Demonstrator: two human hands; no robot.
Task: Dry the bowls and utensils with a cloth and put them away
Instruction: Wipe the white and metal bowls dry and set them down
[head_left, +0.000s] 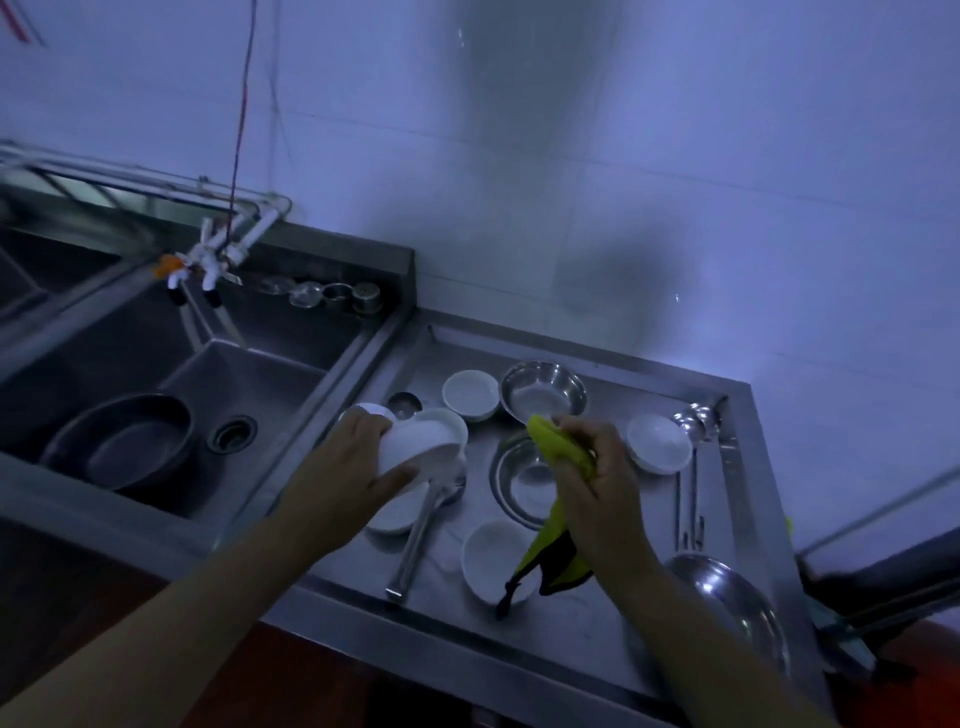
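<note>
White bowl (423, 441) is up off the bench (587, 618), tilted, gripped around its outside by my left hand (358, 462), at the left end of the tray area, just above a flat white dish (395, 512) and the tongs (421, 540). My right hand (597, 478) is clenched around the yellow-green cloth (558, 452), which hangs down over another white bowl (493, 561) near me. Cloth and held bowl are apart, not touching. Step in hand, I judge: drying, early on. Plenty of steel bowls (543, 392), small white bowls and ladles (688, 467) sit undried on the bench. Next I need to bring the cloth left into the tilted bowl and wipe inside, holding it firm.
</note>
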